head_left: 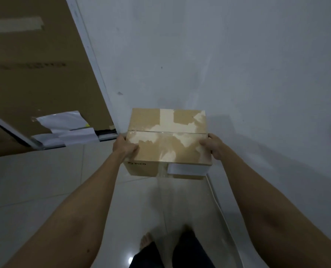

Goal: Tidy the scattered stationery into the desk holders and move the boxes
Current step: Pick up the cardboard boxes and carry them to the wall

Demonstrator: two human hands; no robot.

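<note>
- The white wall (238, 64) is right ahead, and a big flat carton (35, 74) leans on the left.
- The floor (35, 190) is shiny and may be slippery.
- The brown box (166, 140) is up in the air near the wall's corner.
- The left hand (123, 147) and right hand (212, 147) squeeze its two sides. Keep it flat and lower it slowly.

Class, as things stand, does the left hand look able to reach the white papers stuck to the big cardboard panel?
Probably not: the left hand is gripping the cardboard box together with the right hand, though nothing blocks the way to the papers.
</note>
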